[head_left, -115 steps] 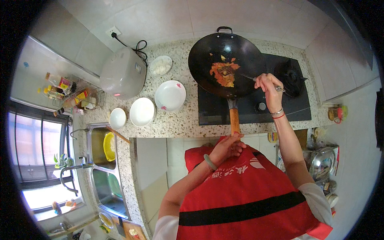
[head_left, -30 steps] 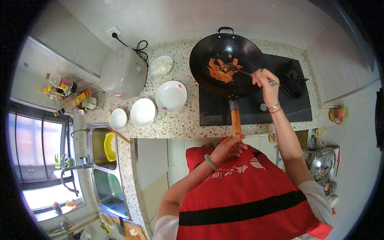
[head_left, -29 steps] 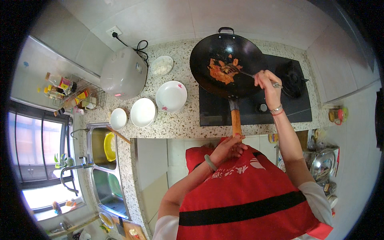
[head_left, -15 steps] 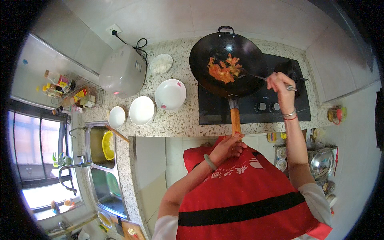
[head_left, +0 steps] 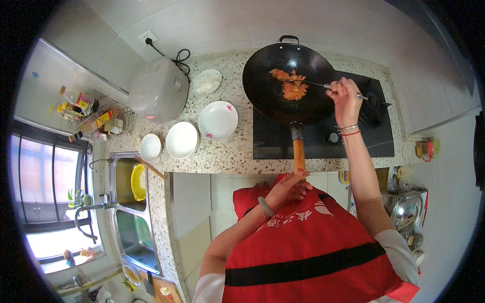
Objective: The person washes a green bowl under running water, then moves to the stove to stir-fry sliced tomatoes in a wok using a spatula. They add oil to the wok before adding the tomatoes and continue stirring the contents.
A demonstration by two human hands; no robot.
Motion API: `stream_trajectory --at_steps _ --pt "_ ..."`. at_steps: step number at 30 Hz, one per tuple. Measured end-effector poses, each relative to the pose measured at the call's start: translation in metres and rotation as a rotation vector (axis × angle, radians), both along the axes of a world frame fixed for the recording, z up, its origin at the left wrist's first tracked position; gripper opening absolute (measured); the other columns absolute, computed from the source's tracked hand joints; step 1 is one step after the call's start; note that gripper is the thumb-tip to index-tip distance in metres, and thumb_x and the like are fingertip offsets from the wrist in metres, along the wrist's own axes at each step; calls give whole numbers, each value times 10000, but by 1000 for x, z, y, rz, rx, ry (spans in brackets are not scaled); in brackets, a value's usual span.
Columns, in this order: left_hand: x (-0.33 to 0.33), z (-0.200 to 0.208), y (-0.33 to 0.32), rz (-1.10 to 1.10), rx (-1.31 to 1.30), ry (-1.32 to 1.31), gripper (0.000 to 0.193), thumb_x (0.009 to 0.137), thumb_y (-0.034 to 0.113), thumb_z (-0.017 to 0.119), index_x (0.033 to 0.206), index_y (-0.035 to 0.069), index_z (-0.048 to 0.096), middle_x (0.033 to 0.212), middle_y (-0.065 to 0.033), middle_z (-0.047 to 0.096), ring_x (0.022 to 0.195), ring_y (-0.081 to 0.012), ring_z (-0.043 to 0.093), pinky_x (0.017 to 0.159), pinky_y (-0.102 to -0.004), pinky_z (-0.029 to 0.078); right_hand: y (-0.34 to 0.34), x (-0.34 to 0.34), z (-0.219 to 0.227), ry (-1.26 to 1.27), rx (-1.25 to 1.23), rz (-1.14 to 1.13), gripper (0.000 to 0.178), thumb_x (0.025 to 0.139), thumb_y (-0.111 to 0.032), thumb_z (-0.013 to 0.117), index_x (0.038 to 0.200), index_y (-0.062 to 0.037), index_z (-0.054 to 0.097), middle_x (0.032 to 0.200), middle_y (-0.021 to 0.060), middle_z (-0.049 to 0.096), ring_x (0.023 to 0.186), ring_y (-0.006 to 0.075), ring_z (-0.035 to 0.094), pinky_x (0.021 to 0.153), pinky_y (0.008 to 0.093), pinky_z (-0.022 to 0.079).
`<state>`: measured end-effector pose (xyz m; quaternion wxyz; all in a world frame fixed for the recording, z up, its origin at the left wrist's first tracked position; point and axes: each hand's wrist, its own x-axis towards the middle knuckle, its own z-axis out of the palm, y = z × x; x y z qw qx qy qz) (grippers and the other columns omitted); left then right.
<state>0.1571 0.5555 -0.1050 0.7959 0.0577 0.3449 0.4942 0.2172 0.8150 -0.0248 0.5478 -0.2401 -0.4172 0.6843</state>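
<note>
Left hand [head_left: 289,187] wrapped around wooden wok handle [head_left: 299,156] at surface's front edge. Right hand [head_left: 345,95] pinching metal spatula [head_left: 316,85] over orange food [head_left: 289,85]. Wok [head_left: 288,81] sits on black stove [head_left: 323,126], back right.

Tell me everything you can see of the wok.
The wok is round, black and deep, and looks like dark metal. It has a small loop handle at the far rim and a long wooden handle pointing toward the person. It sits on the black stove. Orange-red food lies inside. The left hand holds the wooden handle's end; the right hand holds a utensil reaching into the food.
</note>
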Motion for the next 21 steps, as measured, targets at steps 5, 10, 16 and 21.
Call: stream_trajectory --at_steps 5,10,16,21 --pt "2 -6 0 -8 3 -7 480 932 458 482 1227 79 470 905 -53 624 716 -94 557 667 -243 474 3 -4 -4 -231 345 82 352 881 -74 522 578 -70 345 563 -4 361 574 125 428 563 273 363" --pt "3 -2 2 4 -17 -15 471 934 447 485 1222 75 474 899 -56 624 712 -97 557 653 -246 477 -10 2 -34 -455 574 132 308 885 -85 534 610 -18 413 597 -6 430 556 72 383 520 237 304" --pt "0 -8 2 7 27 -45 437 931 426 502 1200 82 479 910 -69 624 704 -106 558 648 -249 479 -12 2 2 -518 514 167 328 891 -118 553 608 -30 413 589 -11 431 559 64 386 522 237 304" --pt "1 -4 0 -5 -6 -26 501 907 468 523 1221 82 460 924 -71 629 717 -106 566 663 -251 480 -16 15 4 -488 476 203 358 897 -112 535 575 -54 389 581 10 432 559 81 408 516 241 296"
